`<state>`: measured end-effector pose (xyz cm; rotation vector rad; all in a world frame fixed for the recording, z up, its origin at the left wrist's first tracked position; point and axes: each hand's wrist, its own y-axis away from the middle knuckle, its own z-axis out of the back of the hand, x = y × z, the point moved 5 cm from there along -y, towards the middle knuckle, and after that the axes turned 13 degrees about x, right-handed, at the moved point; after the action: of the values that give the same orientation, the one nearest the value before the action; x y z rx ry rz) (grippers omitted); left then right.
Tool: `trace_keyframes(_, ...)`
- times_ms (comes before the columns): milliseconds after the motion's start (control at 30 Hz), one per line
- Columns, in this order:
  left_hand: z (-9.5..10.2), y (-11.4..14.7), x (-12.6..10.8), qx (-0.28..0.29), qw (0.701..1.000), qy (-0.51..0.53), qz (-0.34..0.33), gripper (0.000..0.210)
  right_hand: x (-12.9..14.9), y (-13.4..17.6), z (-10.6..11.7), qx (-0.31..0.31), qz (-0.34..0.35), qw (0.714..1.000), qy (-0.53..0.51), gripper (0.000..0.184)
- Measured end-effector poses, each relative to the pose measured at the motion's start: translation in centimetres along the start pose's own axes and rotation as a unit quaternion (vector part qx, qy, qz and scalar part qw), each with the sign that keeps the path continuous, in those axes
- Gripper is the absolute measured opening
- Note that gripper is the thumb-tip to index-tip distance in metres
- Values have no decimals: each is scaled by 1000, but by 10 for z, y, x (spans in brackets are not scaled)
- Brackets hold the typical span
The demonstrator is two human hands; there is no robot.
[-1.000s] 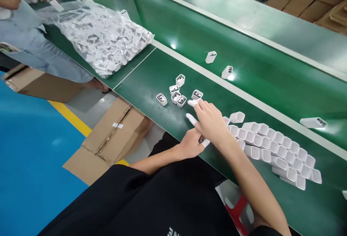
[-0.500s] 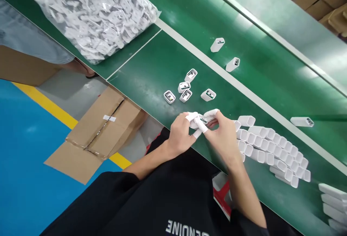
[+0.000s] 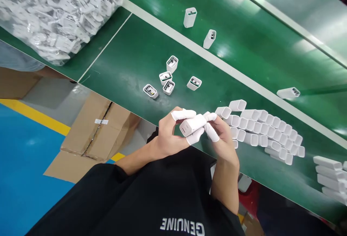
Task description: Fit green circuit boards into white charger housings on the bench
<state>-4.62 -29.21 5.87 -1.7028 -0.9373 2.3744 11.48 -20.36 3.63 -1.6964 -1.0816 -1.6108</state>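
Note:
Between my two hands is a white charger housing point(image 3: 193, 124), its end face with port slots turned toward me. My left hand point(image 3: 172, 129) pinches it near that end, with white finger cots on the thumb and finger. My right hand point(image 3: 221, 131), also in finger cots, grips the far end, which its fingertips hide. Just beyond, on the green table, stand several open housings with circuit boards inside, among them one charger housing point(image 3: 194, 83) and another by the table edge point(image 3: 150, 91). To the right of my right hand lies a cluster of hollow white shells point(image 3: 252, 124).
A clear bag of white plastic parts point(image 3: 59, 15) lies at the upper left. Two filled housings stand past the white line point(image 3: 189, 42), and another housing point(image 3: 288, 93) lies farther right. More shells point(image 3: 329, 174) are stacked at the right. A cardboard box point(image 3: 92, 131) sits on the floor.
The housing in my hands has been turned, so its port end now shows instead of its open end with the board. The camera view has shifted, moving the table things leftward and up.

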Motion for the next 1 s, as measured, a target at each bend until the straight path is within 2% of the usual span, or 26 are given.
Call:
trace_keyframes(133, -13, -16, -10, -23, 997, -68, -3, 45, -15, -2, 15, -19, 6, 1000, 3, 30)
trace_keyframes(233, -22, -21, -10, -13, 999, -46, 11, 45, -12, -1, 23, -29, 8, 998, 54, 36)
trace_keyframes(367, -27, -19, -3, 13, 997, 49, 64, 50, 17, 3, 23, -18, 51, 991, 125, 18)
trace_keyframes(500, -23, -19, -1, 97, 987, 90, 88, 36, 43, 7, 21, 5, 38, 973, 226, 8)
trace_keyframes(633, -16, -17, -4, 200, 978, 6, 60, 41, 54, 11, 24, 53, -33, 945, 322, 7)
trace_keyframes(733, -16, -12, -6, 237, 969, -74, 9, 49, 62, 18, 29, 58, -56, 928, 365, 12)
trace_keyframes(867, -22, -7, -8, 240, 966, -85, -56, 54, 72, 33, 33, 33, -36, 924, 380, 12)
trace_keyframes(967, -26, -8, -9, 212, 974, -14, -76, 55, 70, 43, 31, 23, 3, 948, 317, 3)
trace_keyframes(1000, -27, -9, -9, 200, 977, 19, -75, 54, 67, 46, 31, 14, 23, 957, 290, 7)
